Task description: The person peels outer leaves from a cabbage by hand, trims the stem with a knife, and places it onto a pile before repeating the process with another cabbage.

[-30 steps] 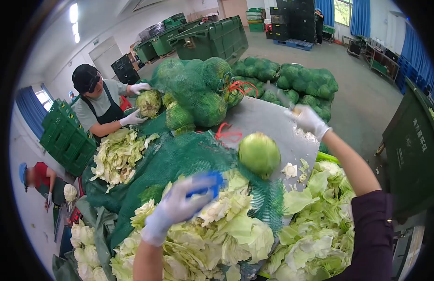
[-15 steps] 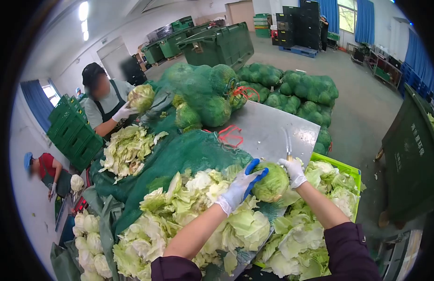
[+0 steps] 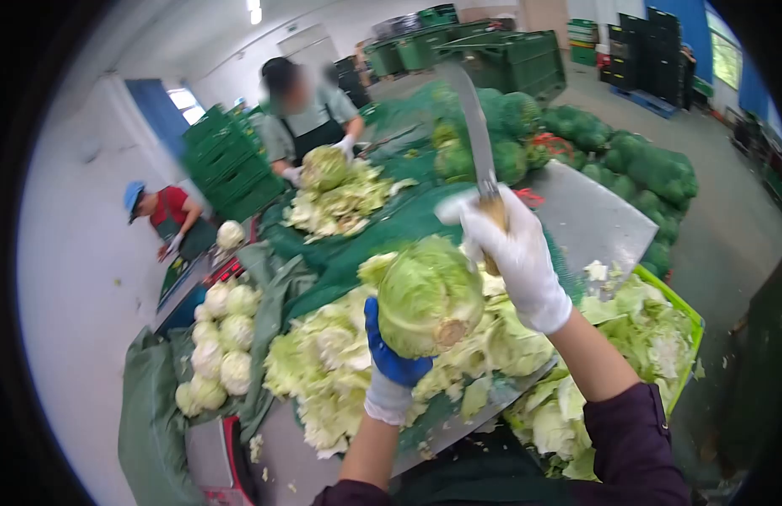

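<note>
L side, approx. 8 o'clock: pale cabbages (image 3: 237,332) sit heaped; loose leaves (image 3: 319,371) spread R of them. At approx. 6, the person's L hand (image 3: 397,364), gloved w/ blue palm, curls round the underside of a cabbage (image 3: 425,291), just off ctr. toward 5. Best practice, I'd judge: cradle it low & steady, fingers clear of the knife (image 3: 479,139), R wrist firm. Cabbage's stem end faces approx. 5, crown approx. 11; it's near-round, so long axis is hard to tell. Knife stands blade-up, long axis approx. 11:30–5:30, tip blurred. R hand (image 3: 522,261), approx. 3, is clamped on its handle. Between 3 & 4, a lime-edged crate (image 3: 699,325) holds more leaves.
</note>
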Action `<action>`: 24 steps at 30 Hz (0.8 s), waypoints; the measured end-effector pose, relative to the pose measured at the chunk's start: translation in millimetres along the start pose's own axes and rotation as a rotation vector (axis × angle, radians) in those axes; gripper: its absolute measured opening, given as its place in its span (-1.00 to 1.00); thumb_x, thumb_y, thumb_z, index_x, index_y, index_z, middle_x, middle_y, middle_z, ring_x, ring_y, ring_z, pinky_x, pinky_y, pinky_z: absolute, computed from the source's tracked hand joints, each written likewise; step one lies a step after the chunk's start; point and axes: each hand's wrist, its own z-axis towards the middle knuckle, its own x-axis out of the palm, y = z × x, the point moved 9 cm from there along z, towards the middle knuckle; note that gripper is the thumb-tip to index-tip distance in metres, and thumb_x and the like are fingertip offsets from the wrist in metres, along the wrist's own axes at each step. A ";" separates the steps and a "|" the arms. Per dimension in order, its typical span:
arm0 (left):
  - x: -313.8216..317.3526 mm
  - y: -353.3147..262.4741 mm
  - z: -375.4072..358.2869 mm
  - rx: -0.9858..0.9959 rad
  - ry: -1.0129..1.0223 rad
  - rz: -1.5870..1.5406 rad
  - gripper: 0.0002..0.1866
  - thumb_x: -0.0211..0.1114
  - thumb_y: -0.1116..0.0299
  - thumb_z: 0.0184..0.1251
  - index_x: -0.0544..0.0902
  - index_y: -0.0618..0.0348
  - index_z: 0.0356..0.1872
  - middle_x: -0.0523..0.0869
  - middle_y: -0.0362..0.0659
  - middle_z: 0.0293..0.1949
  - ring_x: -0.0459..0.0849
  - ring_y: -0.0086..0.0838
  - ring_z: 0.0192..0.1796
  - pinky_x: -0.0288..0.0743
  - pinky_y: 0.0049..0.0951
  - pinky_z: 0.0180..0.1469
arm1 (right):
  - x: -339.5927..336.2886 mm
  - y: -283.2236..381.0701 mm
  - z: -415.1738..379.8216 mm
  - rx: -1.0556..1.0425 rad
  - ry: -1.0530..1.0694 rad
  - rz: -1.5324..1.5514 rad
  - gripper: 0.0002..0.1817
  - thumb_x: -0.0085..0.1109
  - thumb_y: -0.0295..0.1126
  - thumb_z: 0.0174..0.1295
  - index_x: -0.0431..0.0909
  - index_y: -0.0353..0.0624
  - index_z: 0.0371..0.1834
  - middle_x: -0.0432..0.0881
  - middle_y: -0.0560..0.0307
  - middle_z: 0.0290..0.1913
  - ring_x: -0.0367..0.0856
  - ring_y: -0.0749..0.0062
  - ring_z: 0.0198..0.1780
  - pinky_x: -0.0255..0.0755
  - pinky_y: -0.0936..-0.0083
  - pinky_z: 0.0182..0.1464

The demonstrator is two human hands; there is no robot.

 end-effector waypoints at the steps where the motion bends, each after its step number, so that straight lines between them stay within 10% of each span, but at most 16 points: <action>1: -17.0 20.3 -21.2 -0.257 -0.123 -0.632 -0.30 0.14 -0.09 0.32 0.21 -0.01 0.39 0.32 -0.06 0.36 0.34 -0.18 0.35 0.19 0.02 0.38 | 6.9 -17.4 -15.3 -0.013 -0.006 -0.119 -0.78 0.21 -0.30 0.23 0.43 -0.21 -0.31 0.40 0.28 -0.53 0.38 0.64 -0.49 0.30 0.58 -0.42; 4: -65.5 19.8 -76.1 -0.151 -0.333 -0.796 -0.29 0.21 -0.03 0.30 0.19 -0.03 0.40 0.31 -0.07 0.36 0.29 -0.16 0.38 0.21 0.10 0.36 | 38.8 -85.3 -80.0 -0.103 0.009 -0.516 -0.83 0.15 -0.38 0.20 0.43 -0.17 -0.22 0.56 -0.10 -0.43 0.58 0.00 -0.40 0.46 0.31 -0.32; 9: -137.4 44.9 -160.9 -0.357 -0.625 -0.642 -0.33 0.19 0.07 0.35 0.20 0.08 0.39 0.33 -0.02 0.33 0.38 -0.16 0.32 0.35 0.03 0.29 | 107.6 -186.1 -154.1 -0.080 0.063 -0.638 -0.48 0.13 -0.40 0.15 0.32 -0.12 0.22 0.63 -0.22 -0.26 0.62 -0.13 -0.29 0.51 0.11 -0.24; 13: -115.2 -61.9 -136.8 -0.126 -0.314 0.632 -0.31 0.27 0.29 0.26 0.23 0.21 0.38 0.39 -0.05 0.28 0.50 -0.31 0.17 0.41 -0.33 0.19 | 107.5 -220.1 -149.4 0.143 0.060 -0.748 -0.53 0.14 -0.31 0.16 0.34 -0.15 0.15 0.60 -0.30 -0.22 0.61 -0.16 -0.28 0.49 0.08 -0.23; 15: -71.7 -84.7 -107.0 0.754 0.108 1.841 -0.31 0.33 0.29 0.18 0.30 0.21 0.34 0.41 -0.01 0.26 0.47 -0.25 0.18 0.34 -0.30 0.24 | 110.7 -215.0 -140.3 0.217 0.131 -0.736 -0.62 0.15 -0.28 0.15 0.37 -0.15 0.00 0.58 -0.30 -0.23 0.59 -0.21 -0.27 0.47 0.05 -0.23; 18: -99.8 -47.9 -49.3 0.239 -0.011 1.171 -0.30 0.42 0.29 0.04 0.39 0.17 0.27 0.48 0.09 0.17 0.44 -0.03 0.17 0.30 -0.16 0.23 | 109.5 -208.7 -132.7 0.088 0.133 -0.813 -0.68 0.13 -0.30 0.15 0.35 -0.15 -0.07 0.57 -0.24 -0.19 0.57 -0.23 -0.22 0.44 0.03 -0.20; 24: -96.9 -36.4 -49.0 0.185 -0.115 1.182 -0.27 0.44 0.17 -0.03 0.44 0.15 0.23 0.49 0.08 0.16 0.40 -0.03 0.21 0.24 -0.16 0.27 | 92.8 -187.1 -157.1 0.123 0.102 -0.986 -0.57 0.11 -0.39 0.14 0.32 -0.27 0.08 0.60 -0.15 -0.33 0.62 -0.07 -0.34 0.50 0.17 -0.30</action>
